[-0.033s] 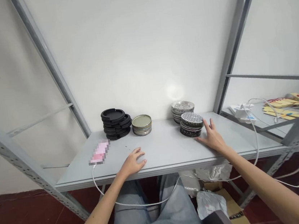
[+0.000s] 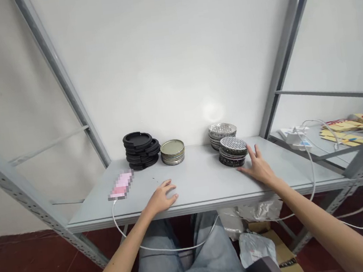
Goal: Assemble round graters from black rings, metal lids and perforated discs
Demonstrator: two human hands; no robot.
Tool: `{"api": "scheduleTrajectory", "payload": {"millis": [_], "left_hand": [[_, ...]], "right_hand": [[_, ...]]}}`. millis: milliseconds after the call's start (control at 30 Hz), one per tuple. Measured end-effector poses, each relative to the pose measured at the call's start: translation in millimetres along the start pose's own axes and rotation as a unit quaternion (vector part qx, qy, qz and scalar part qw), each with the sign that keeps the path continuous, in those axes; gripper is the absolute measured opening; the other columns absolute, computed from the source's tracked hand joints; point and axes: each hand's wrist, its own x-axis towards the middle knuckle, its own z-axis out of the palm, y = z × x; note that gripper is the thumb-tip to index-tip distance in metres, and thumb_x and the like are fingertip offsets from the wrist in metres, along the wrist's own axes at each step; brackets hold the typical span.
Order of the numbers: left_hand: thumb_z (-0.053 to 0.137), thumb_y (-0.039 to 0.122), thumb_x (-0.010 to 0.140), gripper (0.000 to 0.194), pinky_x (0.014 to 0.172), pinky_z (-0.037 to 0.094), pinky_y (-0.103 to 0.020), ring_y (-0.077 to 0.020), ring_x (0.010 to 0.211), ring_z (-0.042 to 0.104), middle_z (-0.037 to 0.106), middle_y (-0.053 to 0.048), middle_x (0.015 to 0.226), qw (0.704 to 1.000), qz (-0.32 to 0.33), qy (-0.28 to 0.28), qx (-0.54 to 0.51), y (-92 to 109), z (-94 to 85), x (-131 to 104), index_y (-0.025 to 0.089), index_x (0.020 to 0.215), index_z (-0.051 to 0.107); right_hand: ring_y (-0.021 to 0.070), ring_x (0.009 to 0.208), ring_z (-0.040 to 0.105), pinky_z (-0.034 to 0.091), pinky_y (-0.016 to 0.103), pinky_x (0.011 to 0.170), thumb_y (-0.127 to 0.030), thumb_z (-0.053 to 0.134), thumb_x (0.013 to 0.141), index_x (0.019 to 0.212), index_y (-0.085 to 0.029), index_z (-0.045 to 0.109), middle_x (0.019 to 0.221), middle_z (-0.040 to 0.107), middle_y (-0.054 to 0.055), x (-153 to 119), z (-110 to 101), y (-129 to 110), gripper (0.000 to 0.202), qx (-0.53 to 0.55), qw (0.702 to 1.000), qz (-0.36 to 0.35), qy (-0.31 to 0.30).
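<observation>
Nearest the right hand (image 2: pixel 258 168): a short stack of dark perforated discs (image 2: pixel 232 151), standing on the grey table (image 2: pixel 203 182) toward its back right, just left of the fingertips, apparently not quite touching. Right behind it, against the white wall, a second stack of shiny perforated metal discs (image 2: pixel 222 133), the two stacks touching or nearly so. Right hand lying palm down on the table top, grip spread, fingers fanned and pointing toward the dark stack, holding nothing. Left hand (image 2: pixel 161 197) resting near the front edge of the table, well apart from the right, grip loosely curled with fingertips on the surface, likewise holding nothing. Further left along the back edge, a low stack of flat metal lids (image 2: pixel 172 151) with a dull gold top, and just beside it, touching or almost, a taller and somewhat uneven stack of black rings (image 2: pixel 141 150). Left of the left hand, a pink phone (image 2: pixel 121 185), blurred, lying flat with a white cable (image 2: pixel 155 246) running off the front edge and looping down over blue jeans (image 2: pixel 199 257). Grey metal rack uprights (image 2: pixel 62 82) slanting on both sides. On the neighbouring shelf to the right, yellow papers (image 2: pixel 346 131) and a white box (image 2: pixel 296 136) with more white cable. Under the table, crumpled plastic bags (image 2: pixel 258 210) and a cardboard box (image 2: pixel 281 251) on the red floor.
</observation>
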Motion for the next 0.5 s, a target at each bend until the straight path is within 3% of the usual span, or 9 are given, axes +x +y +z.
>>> {"api": "scheduleTrajectory", "payload": {"millis": [167,300,400,500], "left_hand": [[0.06,0.035,0.083,0.036,0.108,0.042,-0.039,-0.0247,0.127,0.052,0.05,-0.011,0.14,1.0,0.001,0.0,0.004,-1,0.0,-2,0.019,0.115,0.066],[0.059,0.037,0.084,0.037,0.109,0.041,-0.038,-0.0248,0.127,0.051,0.05,-0.011,0.141,1.0,0.001,-0.001,0.012,-1,1.0,-1,0.02,0.116,0.065],[0.06,0.038,0.084,0.037,0.108,0.041,-0.039,-0.0251,0.127,0.051,0.05,-0.01,0.14,1.0,0.0,-0.002,0.019,-1,2.2,2,0.021,0.116,0.065],[0.06,0.039,0.084,0.037,0.107,0.042,-0.04,-0.0255,0.125,0.053,0.052,-0.01,0.138,1.0,0.0,-0.001,0.028,0,3.7,4,0.021,0.116,0.065]], "right_hand": [[0.0416,0.122,0.05,0.046,0.051,0.095,-0.059,0.069,0.067,0.152,-0.02,0.007,0.158,0.004,0.02,1,-7,3,0.112,-0.023,1.0,-0.005,-0.006],[0.0364,0.128,0.045,0.042,0.048,0.102,-0.06,0.062,0.075,0.152,-0.021,0.012,0.158,0.011,0.016,3,-11,8,0.099,0.075,0.997,-0.005,0.032],[0.0307,0.121,0.053,0.049,0.045,0.096,-0.058,0.042,0.088,0.148,-0.025,0.024,0.152,0.029,0.016,18,-18,14,0.072,0.22,0.968,0.115,0.028],[0.0289,0.104,0.063,0.058,0.043,0.078,-0.063,0.036,0.089,0.143,-0.025,0.031,0.138,0.045,0.02,42,-27,18,0.066,0.358,0.887,0.281,-0.075]]}}
